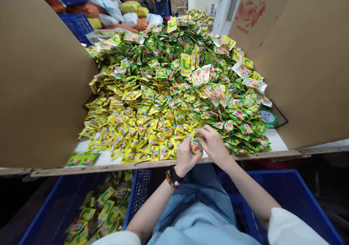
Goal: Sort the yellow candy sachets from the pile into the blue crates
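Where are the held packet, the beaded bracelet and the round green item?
Held packet (196, 147), head view: printed front.
Beaded bracelet (171, 181), head view: its beads.
Round green item (268, 117), head view: pale centre.

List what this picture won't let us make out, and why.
Head view: part of the held pack, covered by the left hand.
Head view: print on the green disc, too small and blurred.
Head view: near end of the left blue crate, cut off by the bottom edge.
Head view: part of the right blue crate, behind the right forearm.
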`<act>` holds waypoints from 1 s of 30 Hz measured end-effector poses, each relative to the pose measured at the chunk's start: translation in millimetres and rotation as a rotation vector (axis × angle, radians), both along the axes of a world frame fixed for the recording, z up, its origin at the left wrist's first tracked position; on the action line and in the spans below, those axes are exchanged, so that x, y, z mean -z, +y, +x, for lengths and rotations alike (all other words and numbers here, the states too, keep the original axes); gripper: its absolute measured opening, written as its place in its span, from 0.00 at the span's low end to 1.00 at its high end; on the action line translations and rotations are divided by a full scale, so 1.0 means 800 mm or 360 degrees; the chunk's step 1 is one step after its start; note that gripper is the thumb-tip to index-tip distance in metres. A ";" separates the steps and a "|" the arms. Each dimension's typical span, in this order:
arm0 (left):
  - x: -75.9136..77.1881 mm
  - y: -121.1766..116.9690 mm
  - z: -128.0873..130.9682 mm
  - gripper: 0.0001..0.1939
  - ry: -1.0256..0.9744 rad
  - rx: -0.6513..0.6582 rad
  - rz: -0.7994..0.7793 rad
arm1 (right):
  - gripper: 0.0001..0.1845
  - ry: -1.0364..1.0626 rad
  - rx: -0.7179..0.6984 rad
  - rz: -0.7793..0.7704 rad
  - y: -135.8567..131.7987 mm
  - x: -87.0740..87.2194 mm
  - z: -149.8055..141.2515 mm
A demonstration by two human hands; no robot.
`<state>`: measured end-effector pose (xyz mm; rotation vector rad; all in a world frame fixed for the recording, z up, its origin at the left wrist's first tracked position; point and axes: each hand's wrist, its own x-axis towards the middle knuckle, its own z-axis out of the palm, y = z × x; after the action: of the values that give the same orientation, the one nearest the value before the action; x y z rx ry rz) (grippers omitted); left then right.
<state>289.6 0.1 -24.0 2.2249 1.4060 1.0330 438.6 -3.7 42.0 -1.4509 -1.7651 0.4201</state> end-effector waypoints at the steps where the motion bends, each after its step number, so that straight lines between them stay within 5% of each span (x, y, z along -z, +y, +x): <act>1: 0.006 -0.003 0.003 0.28 -0.0087 -0.0030 -0.0036 | 0.13 -0.0016 0.0079 0.0063 -0.002 0.007 -0.006; 4: 0.024 -0.013 0.008 0.29 -0.0292 -0.0047 -0.0047 | 0.10 -0.0115 0.0217 0.0185 -0.015 0.030 -0.023; 8: 0.043 -0.022 0.006 0.27 -0.0377 -0.0007 0.0054 | 0.14 -0.0059 -0.0008 0.0095 -0.037 0.043 -0.033; 14: 0.052 -0.024 0.000 0.35 -0.0359 -0.0031 0.0178 | 0.24 0.0834 0.0139 -0.0010 -0.040 0.052 -0.027; 18: 0.059 -0.021 -0.002 0.30 -0.0372 0.0148 0.0330 | 0.21 0.1270 -0.0252 -0.0373 -0.030 0.066 -0.031; 25: 0.057 -0.021 0.003 0.27 -0.0224 0.0038 0.0174 | 0.15 0.0929 -0.0102 -0.0082 -0.039 0.067 -0.048; 30: 0.059 -0.022 0.000 0.28 -0.0218 0.0020 0.0161 | 0.16 0.1005 0.0055 -0.0207 -0.033 0.070 -0.055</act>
<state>289.8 -17.2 -71.1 2.1824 1.3074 1.2525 394.9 -30.1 -14.1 -1.2475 -1.2193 0.8788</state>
